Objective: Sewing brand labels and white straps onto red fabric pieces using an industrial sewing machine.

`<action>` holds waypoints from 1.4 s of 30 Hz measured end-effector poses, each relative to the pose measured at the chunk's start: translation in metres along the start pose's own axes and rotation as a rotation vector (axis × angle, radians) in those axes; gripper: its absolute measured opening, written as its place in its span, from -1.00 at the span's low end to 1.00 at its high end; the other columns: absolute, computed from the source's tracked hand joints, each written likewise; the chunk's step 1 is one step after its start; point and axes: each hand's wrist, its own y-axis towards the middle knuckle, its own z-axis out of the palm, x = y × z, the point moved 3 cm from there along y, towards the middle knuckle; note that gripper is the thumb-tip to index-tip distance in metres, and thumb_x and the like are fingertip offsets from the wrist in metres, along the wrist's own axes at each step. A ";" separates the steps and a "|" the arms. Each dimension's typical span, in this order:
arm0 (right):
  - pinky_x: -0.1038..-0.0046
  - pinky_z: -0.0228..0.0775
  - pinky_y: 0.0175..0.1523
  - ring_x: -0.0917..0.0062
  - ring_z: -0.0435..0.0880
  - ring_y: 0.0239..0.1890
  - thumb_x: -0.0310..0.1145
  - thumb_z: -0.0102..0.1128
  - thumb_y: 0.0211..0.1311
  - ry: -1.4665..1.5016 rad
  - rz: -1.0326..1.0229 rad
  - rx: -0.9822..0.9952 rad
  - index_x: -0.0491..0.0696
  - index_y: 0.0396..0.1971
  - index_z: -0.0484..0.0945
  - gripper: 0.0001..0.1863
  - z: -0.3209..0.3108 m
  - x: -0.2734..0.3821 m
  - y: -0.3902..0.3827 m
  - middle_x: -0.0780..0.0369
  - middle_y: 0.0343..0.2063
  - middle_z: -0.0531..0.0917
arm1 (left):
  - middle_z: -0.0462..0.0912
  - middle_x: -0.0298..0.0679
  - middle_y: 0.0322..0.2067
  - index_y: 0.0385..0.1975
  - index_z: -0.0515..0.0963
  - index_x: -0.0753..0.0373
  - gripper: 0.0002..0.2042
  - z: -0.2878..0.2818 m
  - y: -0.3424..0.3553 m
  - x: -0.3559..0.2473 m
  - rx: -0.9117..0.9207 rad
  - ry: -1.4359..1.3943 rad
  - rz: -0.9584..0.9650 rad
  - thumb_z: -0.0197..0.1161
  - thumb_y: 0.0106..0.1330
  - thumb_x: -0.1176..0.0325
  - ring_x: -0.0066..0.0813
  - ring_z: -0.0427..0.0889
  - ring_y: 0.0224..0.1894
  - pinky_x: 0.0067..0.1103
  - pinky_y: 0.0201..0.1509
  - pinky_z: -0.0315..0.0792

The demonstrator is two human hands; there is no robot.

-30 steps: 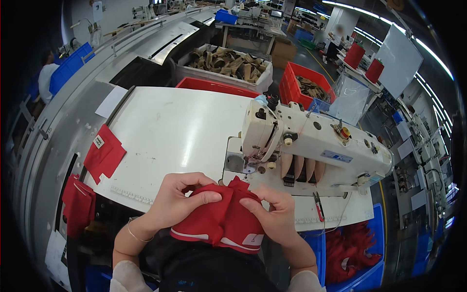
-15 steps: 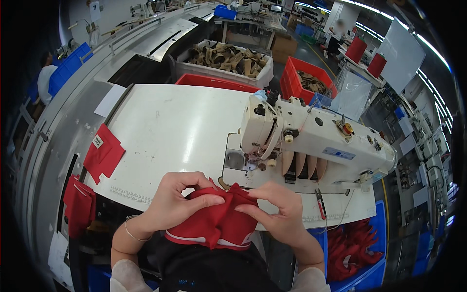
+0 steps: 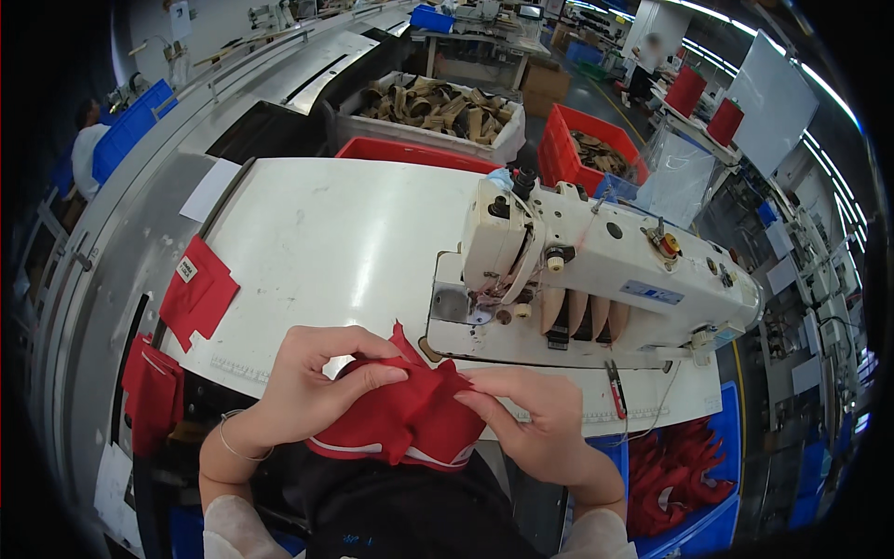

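Observation:
My left hand (image 3: 324,382) pinches a red fabric piece with white trim (image 3: 391,419) between thumb and fingers. My right hand (image 3: 521,410) grips the same piece on its right side, thumb pressed on the cloth. The piece hangs over my dark-clad lap at the table's near edge, below a white sewing machine (image 3: 615,275) with its needle area (image 3: 480,303). A small pair of red-and-black snips (image 3: 616,389) lies right of my hands. A folded red piece with a label (image 3: 200,293) lies on the white table (image 3: 317,214) to the left, another (image 3: 152,396) beside it.
A blue bin (image 3: 717,517) of red pieces is at lower right. Beyond the table stand a white bin (image 3: 349,135) of tan pieces, red crates (image 3: 563,149) and red thread cones (image 3: 724,121). One person (image 3: 87,154) is at far left, another (image 3: 643,74) at back right.
My hands have shifted apart, the left toward the left and the right toward the right, and the red piece's top has spread open, with a point now sticking up.

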 end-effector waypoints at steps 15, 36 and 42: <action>0.53 0.44 -0.35 0.41 0.61 -0.44 -0.60 0.16 -0.07 -0.239 -0.172 0.016 -0.30 -0.16 0.54 -0.63 0.094 -0.075 -0.065 0.08 -0.36 0.61 | 0.60 -0.09 -0.46 -0.44 0.58 0.37 -0.93 0.033 0.095 0.091 0.787 0.564 0.000 0.23 0.11 0.51 -0.18 0.57 -0.33 -0.43 -0.20 0.43; 0.33 0.47 -0.05 0.23 0.61 -0.16 -0.39 0.13 -0.17 -0.709 -0.526 0.464 -0.27 -0.41 0.58 -0.70 0.051 -0.147 -0.061 0.04 -0.33 0.63 | 0.58 -0.09 -0.38 -0.34 0.54 0.36 -0.83 0.076 0.126 0.169 0.555 0.251 0.047 0.27 0.03 0.61 -0.18 0.53 -0.33 -0.44 -0.22 0.41; 0.37 0.46 -0.05 0.29 0.58 -0.14 -0.44 0.13 -0.14 -0.825 -0.562 0.466 -0.24 -0.43 0.58 -0.76 0.035 -0.153 -0.045 0.07 -0.33 0.60 | 0.57 -0.09 -0.33 -0.32 0.55 0.35 -0.81 0.087 0.160 0.161 0.513 0.356 0.154 0.27 0.02 0.59 -0.17 0.52 -0.28 -0.42 -0.15 0.40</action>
